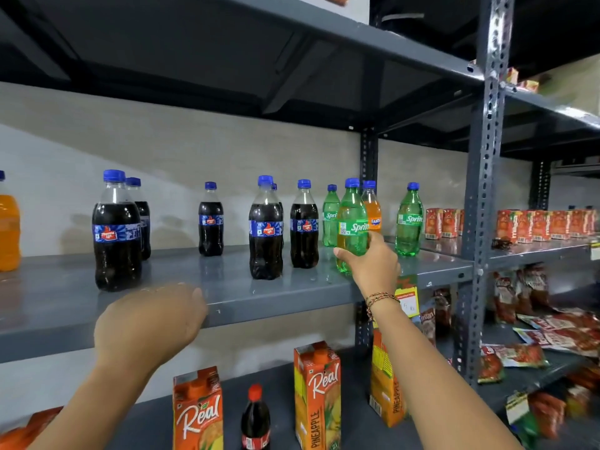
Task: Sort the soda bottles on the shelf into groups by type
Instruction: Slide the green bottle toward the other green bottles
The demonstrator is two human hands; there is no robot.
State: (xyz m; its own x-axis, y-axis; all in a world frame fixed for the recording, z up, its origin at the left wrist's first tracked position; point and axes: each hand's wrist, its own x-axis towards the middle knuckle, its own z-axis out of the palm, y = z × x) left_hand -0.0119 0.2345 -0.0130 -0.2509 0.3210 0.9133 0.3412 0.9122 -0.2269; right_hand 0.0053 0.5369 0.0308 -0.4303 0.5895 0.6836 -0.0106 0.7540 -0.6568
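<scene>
On the grey middle shelf [227, 287] stand several dark cola bottles with blue caps, the nearest at the left [117, 232] and two more at centre [265, 228], [304, 225]. My right hand [370, 264] is shut on a green Sprite bottle [352, 222] near the shelf's right end. Behind it stand another Sprite bottle [331, 216] and an orange Fanta bottle [371, 209]. A third Sprite bottle [409, 219] stands further right. My left hand [152, 323] hovers at the shelf's front edge, fingers curled, holding nothing. An orange bottle [9, 228] shows at the far left edge.
Grey slotted uprights [483, 190] divide the racks. Small red juice cartons [443, 222] line the shelf to the right. Below stand Real juice cartons [316, 394], a red-capped cola bottle [255, 417] and red sachets [552, 332]. Another shelf [324, 30] hangs overhead.
</scene>
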